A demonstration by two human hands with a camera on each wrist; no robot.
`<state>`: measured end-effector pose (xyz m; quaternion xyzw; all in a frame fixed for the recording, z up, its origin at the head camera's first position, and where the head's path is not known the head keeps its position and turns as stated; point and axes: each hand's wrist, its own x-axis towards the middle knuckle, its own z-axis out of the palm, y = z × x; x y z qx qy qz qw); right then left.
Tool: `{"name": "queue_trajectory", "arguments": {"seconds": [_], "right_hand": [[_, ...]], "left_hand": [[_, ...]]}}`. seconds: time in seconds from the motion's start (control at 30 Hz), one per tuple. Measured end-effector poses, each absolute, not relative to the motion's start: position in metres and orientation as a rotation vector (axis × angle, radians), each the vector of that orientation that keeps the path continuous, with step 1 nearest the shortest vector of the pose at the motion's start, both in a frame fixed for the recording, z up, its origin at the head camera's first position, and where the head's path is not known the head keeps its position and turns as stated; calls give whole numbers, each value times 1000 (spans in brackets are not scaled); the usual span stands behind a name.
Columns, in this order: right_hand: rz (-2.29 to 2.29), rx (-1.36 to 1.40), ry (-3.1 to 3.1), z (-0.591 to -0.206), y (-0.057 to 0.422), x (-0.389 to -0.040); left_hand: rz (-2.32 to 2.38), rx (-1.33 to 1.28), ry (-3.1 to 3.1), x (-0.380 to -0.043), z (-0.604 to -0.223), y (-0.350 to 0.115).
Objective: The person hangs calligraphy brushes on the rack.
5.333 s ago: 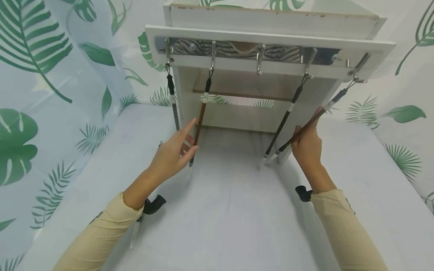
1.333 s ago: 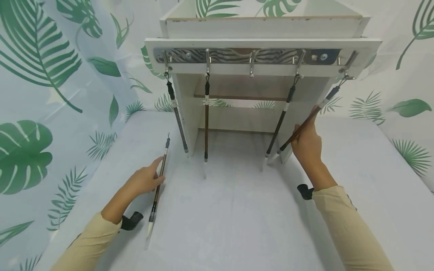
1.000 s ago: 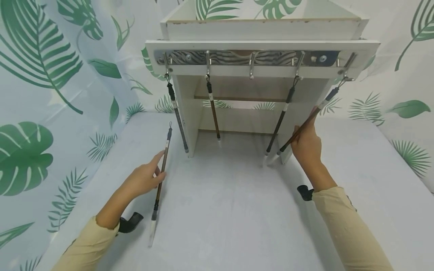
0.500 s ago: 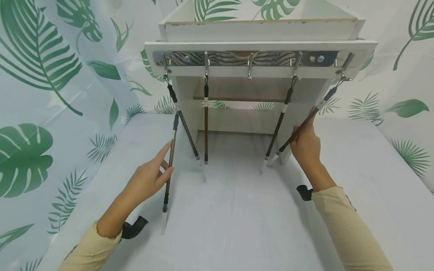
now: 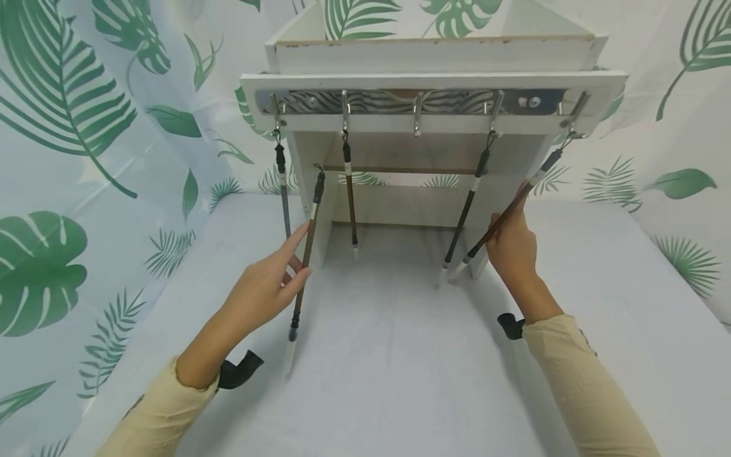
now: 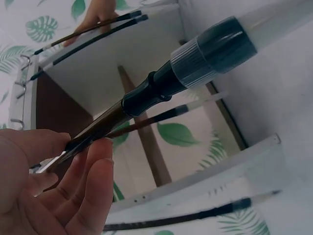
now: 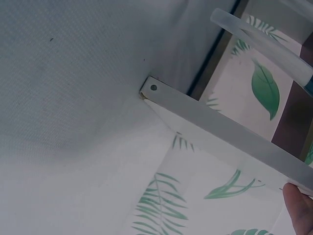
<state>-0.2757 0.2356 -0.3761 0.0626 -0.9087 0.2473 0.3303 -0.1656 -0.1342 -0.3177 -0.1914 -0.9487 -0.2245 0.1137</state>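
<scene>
My left hand (image 5: 257, 292) pinches a brown-handled calligraphy brush (image 5: 309, 244) between thumb and fingers. Its black cord loop points up and its pale tip down, inside a clear cap. In the left wrist view, the brush's black ferrule (image 6: 215, 51) is close to the camera. A grey-handled brush (image 5: 281, 158) hangs just behind my left hand. My right hand (image 5: 514, 247) grips the side panel (image 7: 220, 125) of a white rack, partly behind the rightmost hanging brush (image 5: 514, 208); my right thumb (image 7: 298, 208) lies at the panel's edge.
A hook rail (image 5: 377, 120) runs along the rack's front board. Brushes hang from the outer hooks, including a brown one (image 5: 349, 197) and a dark one (image 5: 468, 200). The middle hook (image 5: 417, 117) bears nothing. A white cloth (image 5: 400, 368) covers the surface below.
My left hand has carried the brush up and to the right, toward the rack. The two left hanging brushes have swung. My right hand has stayed at the panel.
</scene>
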Motion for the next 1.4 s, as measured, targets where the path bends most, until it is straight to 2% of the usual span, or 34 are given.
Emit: {"name": "queue_trajectory", "arguments": {"seconds": [0.77,1.4], "right_hand": [[633,181,-2368,-377,238,-275],[625,160,-2391,-376,238,-274]], "left_hand": [[-615,-965,-2568,-190,-285,-72],[-622,-993,-2545,-194,-290,-63]]}}
